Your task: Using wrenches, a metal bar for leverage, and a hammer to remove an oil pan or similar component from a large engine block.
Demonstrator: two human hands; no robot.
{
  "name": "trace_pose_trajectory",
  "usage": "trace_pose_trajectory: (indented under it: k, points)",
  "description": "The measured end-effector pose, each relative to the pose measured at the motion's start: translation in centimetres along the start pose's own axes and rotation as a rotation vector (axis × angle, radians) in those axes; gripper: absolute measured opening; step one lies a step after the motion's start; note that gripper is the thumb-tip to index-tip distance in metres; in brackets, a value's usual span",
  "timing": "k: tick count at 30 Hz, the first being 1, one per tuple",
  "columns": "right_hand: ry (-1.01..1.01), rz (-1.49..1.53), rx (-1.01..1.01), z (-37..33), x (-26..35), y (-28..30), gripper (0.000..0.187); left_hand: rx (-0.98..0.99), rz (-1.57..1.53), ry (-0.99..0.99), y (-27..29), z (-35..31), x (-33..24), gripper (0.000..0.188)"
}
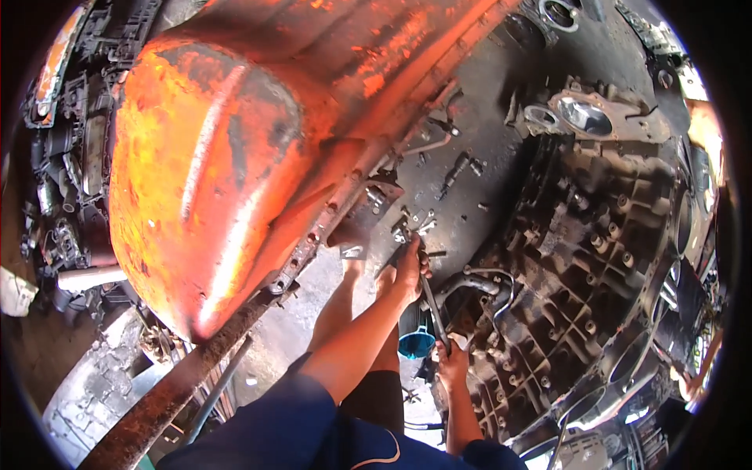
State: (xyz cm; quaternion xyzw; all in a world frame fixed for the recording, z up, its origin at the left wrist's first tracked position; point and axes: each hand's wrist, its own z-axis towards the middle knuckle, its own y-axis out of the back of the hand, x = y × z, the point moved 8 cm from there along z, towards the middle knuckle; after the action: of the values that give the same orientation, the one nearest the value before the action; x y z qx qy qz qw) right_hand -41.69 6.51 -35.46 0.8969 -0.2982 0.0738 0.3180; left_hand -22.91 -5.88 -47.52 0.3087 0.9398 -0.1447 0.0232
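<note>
Left of our hands and reaching well ahead of them, we see a huge orange metal body (pixel 204 157), its paint worn to grey in patches and a flange with bolt holes running along its near edge. On the other side, just right of our hands, we have a big dark engine block (pixel 580 282), ribbed and grimy. A rusty beam (pixel 176 384) slants away behind and left of our left hand. Ahead and to the right of both hands lies a flat casting (pixel 623 121) with a round opening. Between our hands runs a slim metal bar (pixel 435 309): our left hand (pixel 409 274) is curled about its far end, fingers partly hidden, and our right hand (pixel 453 366) is wrapped around its near end. Just left of our right hand, we see a blue cup (pixel 416 345), open side facing us. Small metal parts (pixel 425 223) are clustered just beyond our left fingertips.
</note>
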Motion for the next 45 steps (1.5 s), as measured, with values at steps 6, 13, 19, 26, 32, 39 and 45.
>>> trace_pose_trajectory:
  k: [6, 13, 19, 26, 32, 39, 45]
  points:
    - [0.059, 0.481, 0.039, -0.9, 4.2, -2.0, 0.031, 0.108, 0.216, -0.104, -1.9, -8.6, 0.2, 0.024]
    - [0.122, 0.572, -0.192, 0.1, 11.0, -5.4, 0.019, 0.143, 0.712, -0.248, 1.7, -11.3, -8.6, 0.047]
    - [0.215, 0.552, -0.191, -1.1, 15.7, -7.0, 0.017, 0.194, 0.700, -0.669, 0.4, -15.8, -12.2, 0.024]
    - [0.554, 0.673, -0.435, -1.0, 21.0, -5.9, 0.024, 0.659, 0.630, -0.654, -3.4, -30.4, -13.4, 0.025]
    - [0.636, 0.777, -0.426, -0.1, 28.0, -3.9, 0.023, 0.982, 1.136, -1.279, -7.8, -40.0, -14.2, 0.018]
    - [0.683, 0.820, -0.589, 4.2, 28.6, 1.0, 0.041, 0.778, 0.685, -1.219, -7.0, -35.5, -19.6, 0.034]
    - [0.213, 0.979, -0.431, 19.0, 21.0, -5.8, 0.028, 0.910, 0.748, -1.360, -10.9, -37.3, -20.4, 0.040]
